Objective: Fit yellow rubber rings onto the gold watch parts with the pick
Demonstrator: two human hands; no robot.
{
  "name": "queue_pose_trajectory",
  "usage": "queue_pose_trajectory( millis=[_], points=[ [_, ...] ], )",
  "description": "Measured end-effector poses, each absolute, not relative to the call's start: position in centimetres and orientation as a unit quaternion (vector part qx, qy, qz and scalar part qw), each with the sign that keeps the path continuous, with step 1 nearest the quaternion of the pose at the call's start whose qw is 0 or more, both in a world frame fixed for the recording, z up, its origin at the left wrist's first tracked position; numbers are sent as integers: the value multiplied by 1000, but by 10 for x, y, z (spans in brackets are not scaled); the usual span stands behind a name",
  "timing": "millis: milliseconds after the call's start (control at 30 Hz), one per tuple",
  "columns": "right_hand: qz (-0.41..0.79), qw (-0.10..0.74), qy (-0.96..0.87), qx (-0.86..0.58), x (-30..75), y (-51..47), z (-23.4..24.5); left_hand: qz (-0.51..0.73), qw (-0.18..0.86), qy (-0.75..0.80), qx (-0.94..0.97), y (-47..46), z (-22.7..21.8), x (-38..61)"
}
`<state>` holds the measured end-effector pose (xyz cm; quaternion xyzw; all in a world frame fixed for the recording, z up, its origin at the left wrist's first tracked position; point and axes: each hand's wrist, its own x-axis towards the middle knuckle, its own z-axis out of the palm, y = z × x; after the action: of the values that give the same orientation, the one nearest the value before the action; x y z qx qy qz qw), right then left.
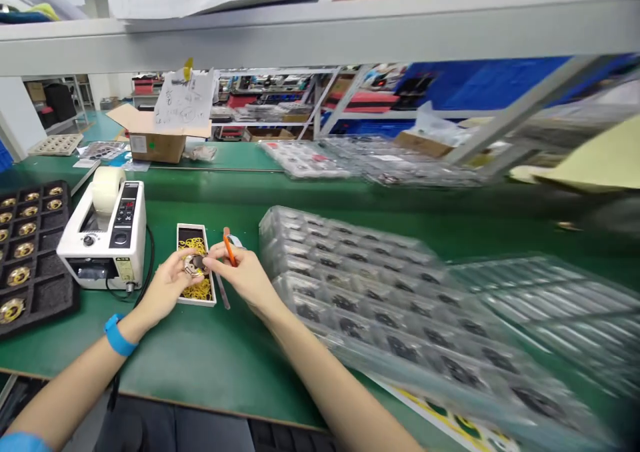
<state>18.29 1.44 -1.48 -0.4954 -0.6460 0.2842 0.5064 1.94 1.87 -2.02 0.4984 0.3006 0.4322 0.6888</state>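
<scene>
My left hand (167, 282) is closed around a small round metal part (192, 264), held just above a small white box (186, 233) filled with yellow rings. My right hand (243, 273) meets the part from the right, its fingertips pinching at the part's edge. An orange-handled tool (229, 248) is tucked between the right hand's fingers and sticks up. A thin grey tool (222, 297) lies on the green mat beside the box, partly under my right hand.
A white tape dispenser (106, 233) stands left of the box, its cable trailing on the mat. A black foam tray (30, 252) with brass parts is at far left. Clear blister trays (395, 292) of dark parts fill the right. A cardboard box (155, 145) sits behind.
</scene>
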Motion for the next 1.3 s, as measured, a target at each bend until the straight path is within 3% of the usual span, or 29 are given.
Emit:
queue_pose_trajectory(
  millis=[267, 800, 1033, 1200, 1300],
  points=[
    [295, 515, -642, -485, 188, -2, -18, 406, 693, 286, 522, 18, -27, 22],
    [174, 527, -643, -528, 174, -10, -28, 401, 696, 299, 515, 14, -25, 26],
    [69, 495, -667, -553, 164, -13, -37, 440, 649, 346, 515, 14, -27, 28],
    [166, 471, -687, -527, 167, -7, -36, 424, 626, 361, 545, 13, -28, 26],
    [143, 468, -710, -507, 169, -7, -32, 388, 521, 390, 653, 12, -23, 22]
  ],
)
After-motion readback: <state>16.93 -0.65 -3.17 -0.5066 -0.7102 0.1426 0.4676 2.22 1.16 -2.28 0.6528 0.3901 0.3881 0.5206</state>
